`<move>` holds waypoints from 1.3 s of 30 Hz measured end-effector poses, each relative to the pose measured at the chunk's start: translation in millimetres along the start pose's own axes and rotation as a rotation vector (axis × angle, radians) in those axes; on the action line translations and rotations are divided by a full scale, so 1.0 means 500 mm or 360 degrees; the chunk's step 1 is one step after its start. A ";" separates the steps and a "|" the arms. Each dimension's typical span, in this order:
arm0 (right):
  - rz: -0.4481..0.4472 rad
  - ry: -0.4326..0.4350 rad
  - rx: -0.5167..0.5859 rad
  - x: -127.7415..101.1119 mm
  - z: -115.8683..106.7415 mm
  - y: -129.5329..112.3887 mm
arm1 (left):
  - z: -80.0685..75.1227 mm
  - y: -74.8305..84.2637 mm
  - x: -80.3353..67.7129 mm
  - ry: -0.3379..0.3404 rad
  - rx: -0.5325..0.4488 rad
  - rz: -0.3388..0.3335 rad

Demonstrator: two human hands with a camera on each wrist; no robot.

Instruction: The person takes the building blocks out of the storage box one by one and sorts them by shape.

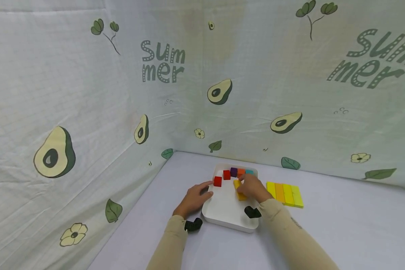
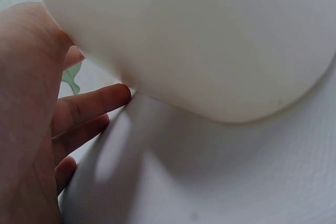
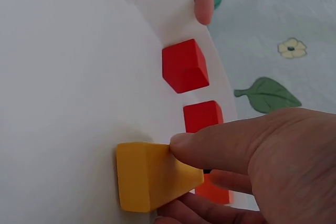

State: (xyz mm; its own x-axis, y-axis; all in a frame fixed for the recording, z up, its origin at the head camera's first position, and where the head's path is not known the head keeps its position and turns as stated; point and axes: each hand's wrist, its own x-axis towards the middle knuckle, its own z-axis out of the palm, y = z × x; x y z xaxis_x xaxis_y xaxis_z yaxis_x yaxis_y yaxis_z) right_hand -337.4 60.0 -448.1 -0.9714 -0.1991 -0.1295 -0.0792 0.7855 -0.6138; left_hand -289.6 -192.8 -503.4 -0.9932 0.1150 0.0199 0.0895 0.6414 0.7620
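Note:
A white tray (image 1: pixel 222 217) lies on the table, turned slightly in the head view. Inside it, my right hand (image 1: pixel 253 187) pinches an orange-yellow rectangular block (image 3: pixel 152 177) between thumb and fingers, close over the tray floor. My left hand (image 1: pixel 195 198) is at the tray's left side, fingers extended and touching the rim; in the left wrist view its fingertips (image 2: pixel 123 92) meet the tray's outer wall. Along the tray's far end stand two red cubes (image 3: pixel 185 66), a purple cube (image 1: pixel 234 172), an orange cube (image 1: pixel 241 172) and a teal block (image 1: pixel 249 171).
Right of the tray, a row of yellow and orange blocks (image 1: pixel 290 195) lies side by side on the white table (image 1: pixel 341 225). A printed cloth (image 1: pixel 249 56) with avocados and leaves hangs behind and to the left. Black wrist cameras (image 1: pixel 252 212) sit at both sleeves.

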 end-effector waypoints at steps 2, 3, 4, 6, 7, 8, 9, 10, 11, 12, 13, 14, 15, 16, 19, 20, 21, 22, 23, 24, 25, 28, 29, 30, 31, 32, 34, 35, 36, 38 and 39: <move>0.0020 -0.0004 0.0011 -0.002 0.002 -0.003 | 0.000 0.002 0.000 0.0000 -0.0005 -0.0003; 0.0034 -0.0009 0.0021 -0.002 0.002 -0.005 | 0.000 0.002 -0.001 -0.0002 -0.0001 -0.0010; 0.0053 -0.0014 0.0039 -0.003 0.003 -0.007 | 0.000 0.002 -0.001 -0.0004 0.0000 -0.0014; 0.0089 -0.0026 0.0072 -0.003 0.004 -0.010 | 0.001 0.002 0.000 -0.0006 0.0004 -0.0013; 0.0104 -0.0030 0.0080 -0.003 0.005 -0.011 | 0.001 0.002 0.000 -0.0006 0.0002 -0.0010; 0.0117 -0.0033 0.0092 -0.003 0.006 -0.012 | 0.000 0.002 0.000 -0.0005 0.0004 -0.0016; 0.0126 -0.0037 0.0101 -0.001 0.007 -0.013 | 0.001 0.001 0.001 -0.0001 0.0010 -0.0010; 0.0130 -0.0041 0.0104 -0.001 0.007 -0.014 | 0.001 0.000 0.002 -0.0001 0.0007 -0.0007; 0.0129 -0.0044 0.0098 0.000 0.008 -0.014 | 0.002 -0.001 0.002 0.0000 0.0004 -0.0003; 0.0137 -0.0050 0.0100 0.001 0.008 -0.015 | 0.002 -0.002 0.003 0.0000 0.0003 -0.0002; 0.0143 -0.0057 0.0097 0.002 0.008 -0.016 | 0.002 -0.002 0.003 -0.0001 0.0001 -0.0002; 0.0151 -0.0070 0.0100 0.003 0.008 -0.017 | 0.003 -0.003 0.004 -0.0003 0.0002 -0.0005; 0.0166 -0.0084 0.0103 0.004 0.007 -0.018 | 0.004 -0.004 0.005 -0.0003 0.0002 -0.0005; 0.0176 -0.0094 0.0104 0.004 0.007 -0.019 | 0.004 -0.004 0.005 -0.0004 0.0001 -0.0006; 0.0207 -0.0122 0.0110 0.007 0.008 -0.021 | 0.004 -0.003 0.003 0.0001 0.0006 -0.0007; 0.0209 -0.0131 0.0105 0.008 0.008 -0.021 | 0.004 -0.003 0.003 0.0002 0.0010 -0.0007; 0.0211 -0.0137 0.0103 0.010 0.009 -0.021 | 0.004 -0.002 0.003 0.0004 0.0010 -0.0007; 0.0213 -0.0141 0.0096 0.012 0.010 -0.020 | 0.004 -0.002 0.003 0.0004 0.0012 -0.0008; 0.0216 -0.0145 0.0090 0.013 0.011 -0.019 | 0.004 -0.001 0.002 0.0004 0.0009 -0.0002; 0.0219 -0.0148 0.0082 0.015 0.011 -0.018 | 0.004 -0.001 0.002 0.0003 0.0011 -0.0003; 0.0221 -0.0152 0.0080 0.016 0.012 -0.017 | 0.004 -0.001 0.001 0.0002 0.0012 -0.0002; 0.0230 -0.0158 0.0083 0.019 0.014 -0.014 | 0.004 -0.001 0.000 0.0000 0.0007 0.0003; 0.0226 -0.0161 0.0083 0.019 0.014 -0.013 | 0.004 -0.001 0.000 0.0000 0.0005 0.0003; 0.0222 -0.0164 0.0088 0.019 0.013 -0.013 | 0.004 -0.001 0.001 -0.0001 0.0008 -0.0005; 0.0213 -0.0166 0.0095 0.019 0.013 -0.013 | 0.003 -0.001 0.001 -0.0001 0.0002 -0.0008; 0.0208 -0.0167 0.0102 0.019 0.012 -0.012 | 0.003 -0.001 0.001 -0.0001 -0.0004 -0.0013; 0.0199 -0.0162 0.0123 0.018 0.012 -0.012 | 0.002 -0.001 0.002 -0.0004 -0.0017 -0.0022; 0.0194 -0.0158 0.0129 0.017 0.012 -0.012 | 0.001 -0.001 0.002 -0.0006 -0.0020 -0.0027; 0.0187 -0.0153 0.0135 0.016 0.012 -0.012 | 0.001 -0.001 0.002 -0.0010 -0.0027 -0.0024; 0.0178 -0.0140 0.0141 0.015 0.012 -0.014 | 0.001 0.000 0.001 -0.0017 -0.0031 -0.0012; 0.0174 -0.0133 0.0138 0.015 0.014 -0.014 | 0.001 0.000 0.000 -0.0022 -0.0031 -0.0006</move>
State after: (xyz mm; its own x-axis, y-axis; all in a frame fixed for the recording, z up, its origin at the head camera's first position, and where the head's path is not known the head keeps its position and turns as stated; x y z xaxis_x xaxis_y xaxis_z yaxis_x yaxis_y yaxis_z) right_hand -342.4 49.0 -450.3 -0.9508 -0.1664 -0.2614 0.0489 0.7525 -0.6567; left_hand -289.7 -192.5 -503.7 -0.9924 0.1229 0.0082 0.0841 0.6271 0.7744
